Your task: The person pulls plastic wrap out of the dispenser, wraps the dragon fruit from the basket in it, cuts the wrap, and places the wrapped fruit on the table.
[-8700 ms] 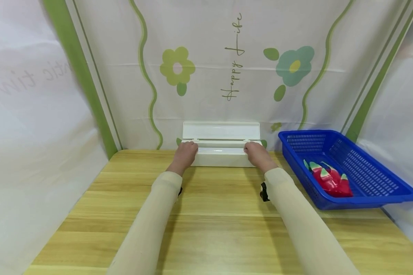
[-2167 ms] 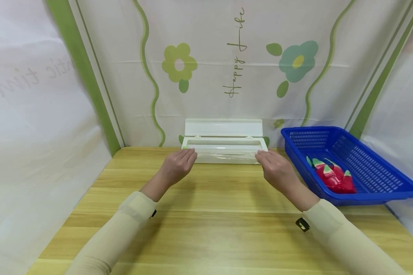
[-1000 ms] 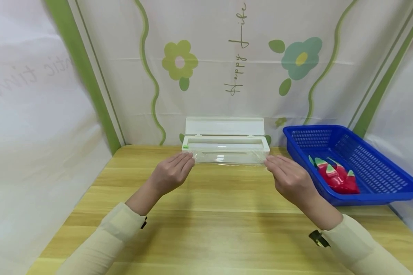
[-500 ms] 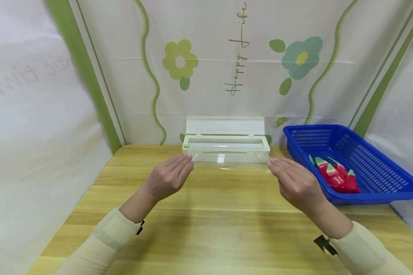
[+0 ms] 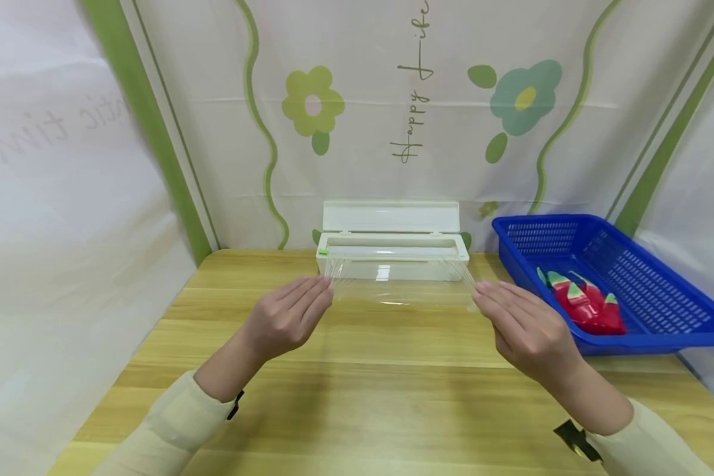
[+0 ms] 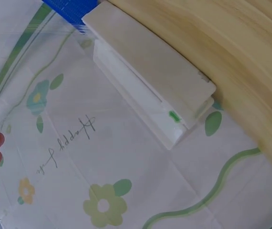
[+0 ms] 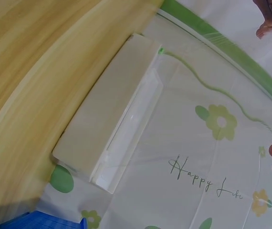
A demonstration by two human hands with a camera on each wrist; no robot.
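Pinching cling film (image 5: 398,291) by near corners with bunched left hand (image 5: 287,317) and right hand (image 5: 531,330); could tear it by pulling unevenly from dispenser box (image 5: 393,238).

- Table (image 5: 387,396): light wood-grain top, boards running left to right, far-left corner rounded off.
- Back panel (image 5: 363,172): off-white fabric, comes down at the table's far edge, a few horizontal creases.
- Print on it: yellow-green flower (image 5: 313,105) toward the far-left corner, blue-green flower (image 5: 525,99) toward the far-right, "Happy Life" lettering (image 5: 415,109) sideways between them, wavy green lines (image 5: 272,147) outside.
- Left panel (image 5: 53,231): pale fabric along the table's left edge, faint mirrored lettering.
- Right panel (image 5: 702,172): same pale fabric beyond the right edge.
- Broad green stripes (image 5: 147,125) flank the back panel.
- Light: soft, mild sheen on the tabletop.
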